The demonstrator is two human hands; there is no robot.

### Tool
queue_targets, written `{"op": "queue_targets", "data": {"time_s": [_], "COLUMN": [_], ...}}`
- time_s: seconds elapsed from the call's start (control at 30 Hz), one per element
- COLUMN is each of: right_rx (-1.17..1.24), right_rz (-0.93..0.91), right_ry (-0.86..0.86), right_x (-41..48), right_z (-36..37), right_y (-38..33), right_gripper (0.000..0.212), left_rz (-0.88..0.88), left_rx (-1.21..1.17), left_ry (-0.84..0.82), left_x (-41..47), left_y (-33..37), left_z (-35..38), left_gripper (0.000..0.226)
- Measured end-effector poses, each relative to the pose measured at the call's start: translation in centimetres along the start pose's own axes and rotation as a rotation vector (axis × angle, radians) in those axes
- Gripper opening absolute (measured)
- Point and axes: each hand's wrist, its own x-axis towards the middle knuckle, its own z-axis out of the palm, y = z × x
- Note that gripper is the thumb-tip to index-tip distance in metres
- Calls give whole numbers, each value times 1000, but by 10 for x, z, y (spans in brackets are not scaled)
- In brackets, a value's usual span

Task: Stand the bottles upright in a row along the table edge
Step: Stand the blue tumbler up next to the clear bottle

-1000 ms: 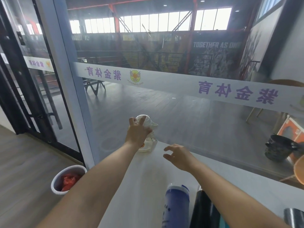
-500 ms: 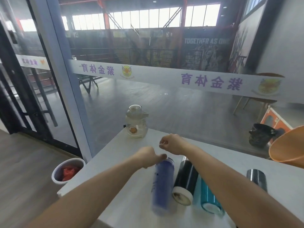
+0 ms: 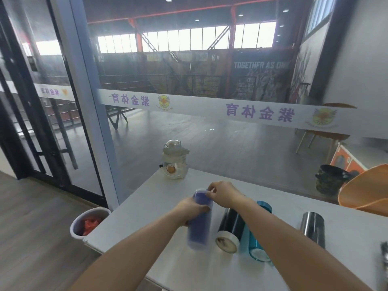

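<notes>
At table (image 3: 134, 219) centre: left hand (image 3: 190, 208) wrapped round the blue bottle (image 3: 199, 229) body, right hand (image 3: 224, 194) pinching its cap end; bottle blurred, tilted; black bottle (image 3: 230, 227), teal bottle (image 3: 259, 242) and steel bottle (image 3: 312, 227) lying flat beside it; clear bottle (image 3: 174, 162) upright at far edge near the glass.

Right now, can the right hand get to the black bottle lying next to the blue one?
Probably yes. The right hand is at the blue bottle's top, and the black bottle lies just beside it, under the right forearm, its side uncovered. The hand would first have to let go.
</notes>
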Motion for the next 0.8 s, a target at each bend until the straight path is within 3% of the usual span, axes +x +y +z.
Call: {"op": "queue_targets", "data": {"time_s": [0.17, 0.4, 0.5, 0.63, 0.8], "right_rx": [241, 478, 546, 603, 590], "right_rz": [59, 29, 17, 29, 35], "right_ry": [68, 88, 143, 194, 207], "right_x": [20, 58, 75, 106, 141], "right_z": [4, 15, 19, 19, 19], "right_y": [-3, -10, -4, 0, -6], "right_gripper": [80, 75, 76, 74, 74], "left_rz": [171, 439, 480, 381, 342], "left_rx": [-249, -392, -329, -120, 83], "left_ry": [201, 355, 310, 257, 281], "left_x": [29, 57, 77, 101, 128], "left_y": [-4, -10, -23, -41, -59], "left_z": [-15, -16, -23, -33, -40], "left_gripper": [56, 50, 59, 68, 56]}}
